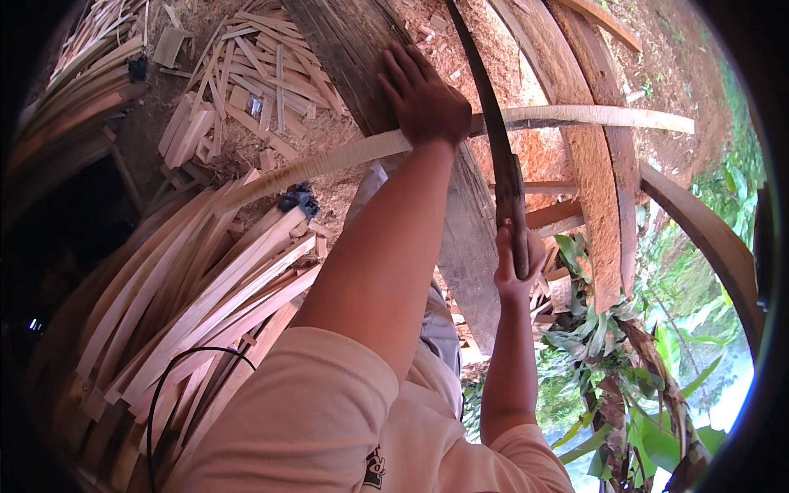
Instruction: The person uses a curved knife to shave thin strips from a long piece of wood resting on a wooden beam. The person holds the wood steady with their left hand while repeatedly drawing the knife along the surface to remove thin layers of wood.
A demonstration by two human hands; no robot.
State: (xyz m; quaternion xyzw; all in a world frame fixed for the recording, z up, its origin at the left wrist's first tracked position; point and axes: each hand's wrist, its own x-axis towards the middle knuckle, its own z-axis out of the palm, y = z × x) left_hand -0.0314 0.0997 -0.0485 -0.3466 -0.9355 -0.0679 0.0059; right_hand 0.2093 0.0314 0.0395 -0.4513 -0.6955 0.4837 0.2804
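Observation:
My left hand (pixel 429 103) lies over a long pale wooden strip (pixel 329 161), its fingers stretched forward onto a weathered grey plank (pixel 468 246). The strip crosses the plank and reaches out far to both sides. My right hand (pixel 532 255) is closed round the handle of a long dark hand saw (pixel 486 86), seen nearly edge-on. Its blade passes over the strip just right of my left hand; whether it cuts into the wood I cannot tell, and the teeth do not show.
Stacked pale strips (pixel 197 312) fill the left, with a black cable (pixel 156 394) in front. Wood offcuts (pixel 263 74) lie heaped at the back left. Wide rough boards (pixel 604 189) stand right of the saw. Sawdust covers the ground; green plants (pixel 657 435) grow at the lower right.

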